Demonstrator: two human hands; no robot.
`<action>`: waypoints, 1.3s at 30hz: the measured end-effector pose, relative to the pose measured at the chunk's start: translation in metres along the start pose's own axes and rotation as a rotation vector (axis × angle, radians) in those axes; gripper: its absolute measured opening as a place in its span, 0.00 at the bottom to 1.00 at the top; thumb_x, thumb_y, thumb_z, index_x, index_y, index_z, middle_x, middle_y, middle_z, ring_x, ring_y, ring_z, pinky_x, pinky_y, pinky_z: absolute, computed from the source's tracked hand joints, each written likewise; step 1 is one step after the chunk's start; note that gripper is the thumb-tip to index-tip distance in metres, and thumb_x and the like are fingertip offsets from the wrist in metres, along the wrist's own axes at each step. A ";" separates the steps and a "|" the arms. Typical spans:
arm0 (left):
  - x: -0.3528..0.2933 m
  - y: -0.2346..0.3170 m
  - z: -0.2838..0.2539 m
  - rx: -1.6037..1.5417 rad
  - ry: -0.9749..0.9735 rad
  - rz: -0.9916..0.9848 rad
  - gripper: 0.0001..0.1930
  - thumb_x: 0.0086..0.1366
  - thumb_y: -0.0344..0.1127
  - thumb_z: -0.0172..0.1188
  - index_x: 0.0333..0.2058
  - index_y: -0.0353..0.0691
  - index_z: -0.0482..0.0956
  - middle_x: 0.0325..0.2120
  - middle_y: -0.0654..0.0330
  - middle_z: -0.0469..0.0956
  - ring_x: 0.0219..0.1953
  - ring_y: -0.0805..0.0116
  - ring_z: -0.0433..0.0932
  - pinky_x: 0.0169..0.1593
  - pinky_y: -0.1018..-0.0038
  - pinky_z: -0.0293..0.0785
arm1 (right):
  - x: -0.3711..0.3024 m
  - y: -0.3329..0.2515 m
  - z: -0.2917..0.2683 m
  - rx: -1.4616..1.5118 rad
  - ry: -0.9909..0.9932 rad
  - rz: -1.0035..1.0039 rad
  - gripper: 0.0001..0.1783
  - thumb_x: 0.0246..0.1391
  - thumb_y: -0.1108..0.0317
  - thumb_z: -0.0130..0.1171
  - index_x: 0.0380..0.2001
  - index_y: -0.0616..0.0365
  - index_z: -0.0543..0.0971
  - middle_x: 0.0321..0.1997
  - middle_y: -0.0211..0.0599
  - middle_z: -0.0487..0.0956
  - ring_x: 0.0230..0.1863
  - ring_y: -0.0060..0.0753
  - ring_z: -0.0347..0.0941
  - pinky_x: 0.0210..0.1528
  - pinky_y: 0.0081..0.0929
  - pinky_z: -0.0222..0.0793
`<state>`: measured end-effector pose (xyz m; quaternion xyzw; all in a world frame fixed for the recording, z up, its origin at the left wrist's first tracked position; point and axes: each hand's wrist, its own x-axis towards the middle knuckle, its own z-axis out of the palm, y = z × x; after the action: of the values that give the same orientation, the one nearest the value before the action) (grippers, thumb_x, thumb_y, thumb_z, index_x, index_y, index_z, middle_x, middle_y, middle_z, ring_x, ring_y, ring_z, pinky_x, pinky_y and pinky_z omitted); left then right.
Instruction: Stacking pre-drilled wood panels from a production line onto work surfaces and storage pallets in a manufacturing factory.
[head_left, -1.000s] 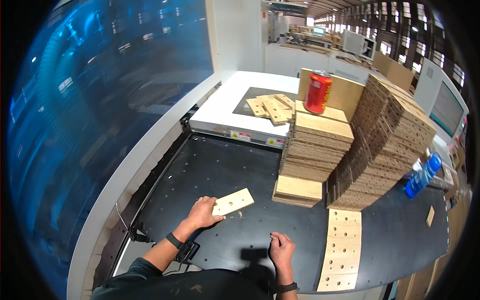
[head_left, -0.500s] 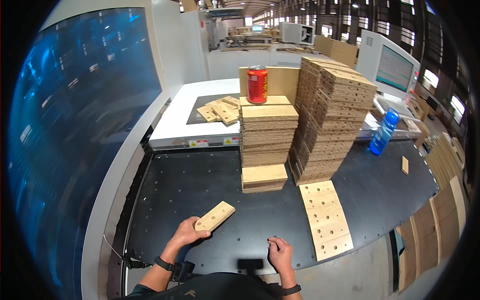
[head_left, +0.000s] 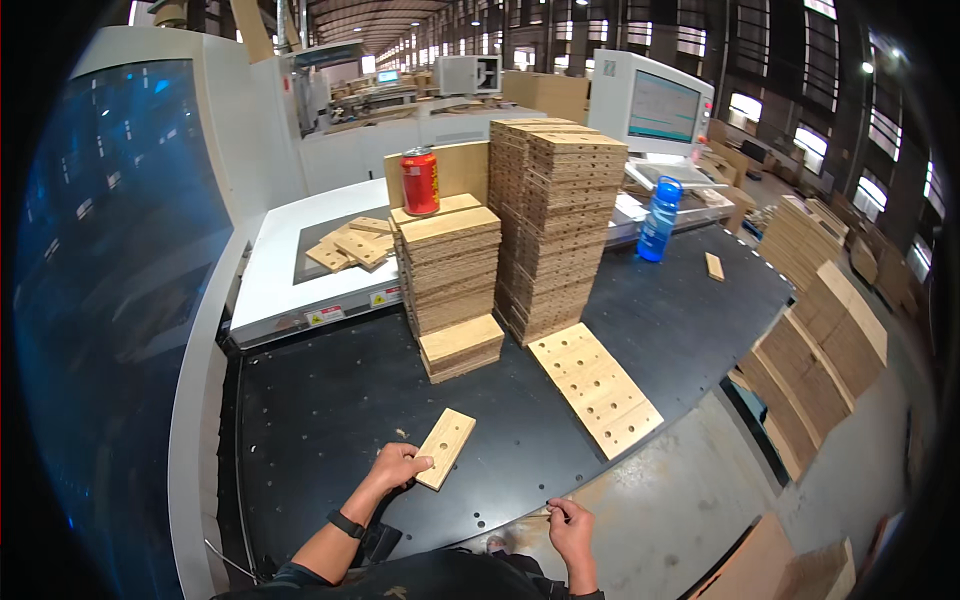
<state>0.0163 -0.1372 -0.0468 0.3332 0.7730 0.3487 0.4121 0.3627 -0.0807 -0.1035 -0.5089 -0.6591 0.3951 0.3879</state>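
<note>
My left hand (head_left: 393, 468) grips the near end of a small flat wooden block (head_left: 448, 442) with a few drilled holes, thumb on its upper face, over the black table (head_left: 330, 400). My right hand (head_left: 572, 532) is closed in a pinch near the table's front edge; something small and thin may be between its fingertips, too small to name. Beyond the hands stands a short stack of wooden blocks (head_left: 450, 285), and right of it a taller stack of drilled blocks (head_left: 560, 230). A row of drilled blocks (head_left: 596, 390) lies flat in front of the tall stack.
A red can (head_left: 420, 183) stands on the short stack. Several loose blocks (head_left: 352, 244) lie on the white machine bed (head_left: 262, 290). A blue bottle (head_left: 657, 225), a single block (head_left: 714, 266) and a monitor (head_left: 660, 105) are to the right. Boards (head_left: 815, 370) lean beside the table.
The view has swung right, so the stacks appear farther left. The block in my left hand has turned to a steeper angle, showing its broad holed face. My right hand stays pinched.
</note>
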 end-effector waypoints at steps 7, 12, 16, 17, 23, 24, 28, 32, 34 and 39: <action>0.005 -0.005 0.008 -0.207 -0.209 -0.050 0.14 0.63 0.39 0.68 0.33 0.29 0.82 0.20 0.58 0.80 0.16 0.75 0.74 0.18 0.78 0.69 | -0.059 0.048 -0.012 -0.199 0.003 0.063 0.12 0.54 0.75 0.56 0.37 0.66 0.85 0.30 0.45 0.86 0.29 0.30 0.82 0.36 0.27 0.77; 0.003 -0.019 0.003 -0.268 -0.268 -0.003 0.14 0.63 0.39 0.67 0.33 0.31 0.82 0.23 0.57 0.81 0.18 0.74 0.75 0.19 0.78 0.70 | -0.084 0.050 -0.015 -0.307 -0.078 0.199 0.13 0.53 0.70 0.57 0.39 0.61 0.86 0.30 0.49 0.85 0.30 0.37 0.83 0.38 0.31 0.78; 0.006 -0.022 0.005 -0.300 -0.302 0.020 0.14 0.63 0.39 0.67 0.34 0.31 0.82 0.25 0.56 0.82 0.20 0.74 0.77 0.21 0.78 0.71 | -0.094 0.055 -0.020 -0.413 -0.205 0.281 0.15 0.52 0.67 0.58 0.41 0.55 0.86 0.33 0.51 0.85 0.34 0.45 0.83 0.44 0.34 0.78; 0.005 -0.021 0.007 -0.295 -0.309 0.019 0.14 0.63 0.39 0.67 0.34 0.31 0.82 0.25 0.56 0.82 0.20 0.74 0.77 0.21 0.78 0.71 | -0.097 0.057 -0.022 -0.439 -0.241 0.316 0.15 0.52 0.66 0.58 0.42 0.54 0.86 0.34 0.51 0.85 0.35 0.46 0.83 0.45 0.35 0.78; 0.000 0.001 0.026 -0.289 -0.371 0.010 0.13 0.63 0.37 0.67 0.35 0.30 0.81 0.24 0.59 0.81 0.20 0.74 0.77 0.20 0.78 0.71 | -0.108 0.074 -0.036 -0.392 -0.232 0.432 0.16 0.52 0.66 0.58 0.44 0.53 0.86 0.36 0.52 0.84 0.39 0.45 0.83 0.48 0.35 0.77; 0.000 0.004 0.032 -0.249 -0.373 0.020 0.13 0.63 0.37 0.67 0.35 0.30 0.81 0.23 0.59 0.81 0.20 0.75 0.76 0.20 0.78 0.71 | -0.109 0.076 -0.039 -0.389 -0.226 0.435 0.16 0.52 0.66 0.58 0.44 0.53 0.86 0.36 0.52 0.84 0.39 0.45 0.83 0.48 0.35 0.77; 0.002 0.017 0.050 -0.192 -0.398 0.037 0.12 0.63 0.36 0.67 0.34 0.31 0.81 0.21 0.62 0.79 0.19 0.76 0.75 0.20 0.78 0.70 | -0.110 0.086 -0.053 -0.335 -0.197 0.502 0.17 0.51 0.66 0.57 0.44 0.52 0.86 0.38 0.52 0.84 0.42 0.53 0.82 0.52 0.39 0.76; 0.007 0.031 0.074 -0.185 -0.484 0.064 0.13 0.62 0.37 0.69 0.37 0.30 0.82 0.22 0.63 0.79 0.20 0.77 0.75 0.23 0.78 0.73 | -0.104 0.103 -0.072 -0.294 -0.168 0.543 0.17 0.51 0.66 0.58 0.43 0.54 0.86 0.37 0.55 0.83 0.41 0.53 0.82 0.49 0.39 0.77; 0.002 0.044 0.093 -0.180 -0.499 0.085 0.13 0.62 0.36 0.69 0.37 0.30 0.82 0.20 0.64 0.78 0.19 0.77 0.73 0.22 0.78 0.70 | -0.098 0.117 -0.083 -0.312 -0.174 0.529 0.16 0.51 0.67 0.58 0.43 0.55 0.86 0.35 0.53 0.83 0.38 0.48 0.82 0.47 0.36 0.77; -0.014 0.081 0.149 0.021 -0.512 0.245 0.13 0.60 0.35 0.69 0.40 0.32 0.84 0.19 0.71 0.73 0.21 0.81 0.68 0.26 0.77 0.67 | -0.068 0.133 -0.106 -0.300 -0.172 0.487 0.16 0.51 0.68 0.57 0.43 0.56 0.85 0.31 0.51 0.83 0.33 0.44 0.82 0.43 0.34 0.77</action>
<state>0.1700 -0.0657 -0.0375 0.5057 0.6012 0.2925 0.5451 0.5200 -0.1113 -0.1917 -0.6683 -0.5990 0.4167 0.1447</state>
